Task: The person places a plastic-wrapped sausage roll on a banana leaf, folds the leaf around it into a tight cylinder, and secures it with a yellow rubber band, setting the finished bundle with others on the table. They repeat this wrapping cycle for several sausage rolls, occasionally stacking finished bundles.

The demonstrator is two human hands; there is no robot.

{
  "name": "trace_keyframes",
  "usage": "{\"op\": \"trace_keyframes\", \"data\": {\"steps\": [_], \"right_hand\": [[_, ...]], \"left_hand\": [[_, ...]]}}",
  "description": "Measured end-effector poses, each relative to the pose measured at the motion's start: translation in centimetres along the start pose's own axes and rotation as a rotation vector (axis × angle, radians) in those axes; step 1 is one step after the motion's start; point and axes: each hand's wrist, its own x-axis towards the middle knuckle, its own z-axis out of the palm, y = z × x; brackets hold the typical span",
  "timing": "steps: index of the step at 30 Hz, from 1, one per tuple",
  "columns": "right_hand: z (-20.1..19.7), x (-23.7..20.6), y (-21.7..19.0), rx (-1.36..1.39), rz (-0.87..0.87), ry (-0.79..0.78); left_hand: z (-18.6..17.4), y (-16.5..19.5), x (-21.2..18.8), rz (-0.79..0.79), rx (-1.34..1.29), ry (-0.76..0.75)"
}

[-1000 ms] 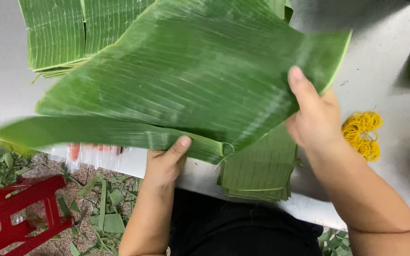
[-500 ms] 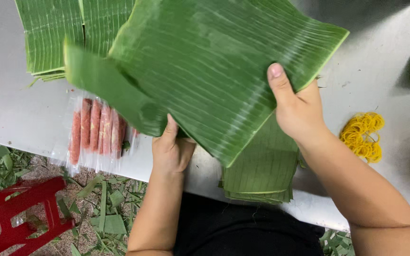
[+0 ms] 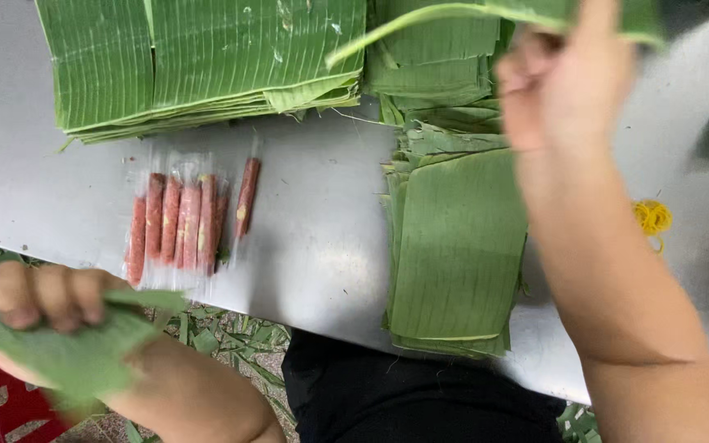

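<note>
Left hand (image 3: pixel 43 295) is clenched on a torn strip of banana leaf (image 3: pixel 67 353), down past the bench's (image 3: pixel 322 238) near edge. Right hand (image 3: pixel 564 90) pinches another leaf piece (image 3: pixel 453 16) above the far edge. Near the front edge lies a clear plastic pack (image 3: pixel 186 221) of six reddish sausage sticks. Three leaf stacks sit on the steel: a wide one (image 3: pixel 207 57) at the far edge, a folded one (image 3: pixel 436 74) beside it, a trimmed one (image 3: pixel 457 254) at the near edge. Yellow rubber bands (image 3: pixel 654 217) lie towards the right end.

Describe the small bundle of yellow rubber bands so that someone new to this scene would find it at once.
Start at the steel table and go to its right side, past the stack of cut banana leaves nearest the person. The yellow rubber bands lie just beyond the raised right forearm, partly hidden by it. They are the only yellow thing there, a small tangle among flat green leaves.
</note>
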Motion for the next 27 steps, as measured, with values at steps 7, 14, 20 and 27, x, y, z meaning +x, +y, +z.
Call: {"op": "trace_keyframes", "data": {"steps": [7,14,20,27], "right_hand": [[5.9,-5.3,4.2,-0.046,0.847,-0.134],[2.4,-12.8,-5.3,-1.054,0.154,-0.672],[1.0,-15.0,-4.9,-1.16,-0.608,-1.096],[-3.1,-16.2,-4.4,-1.475,-0.738,-0.785]], "left_hand": [[9.5,-1.2,-9.0,-0.877,0.348,-0.38],[12.4,-10.4,-12.9,-1.578,0.023,-0.408],[10.6,-12.4,-15.6,-1.526,0.026,-0.361],[12.8,-9.9,-15.0,-0.857,0.736,-1.288]]}}
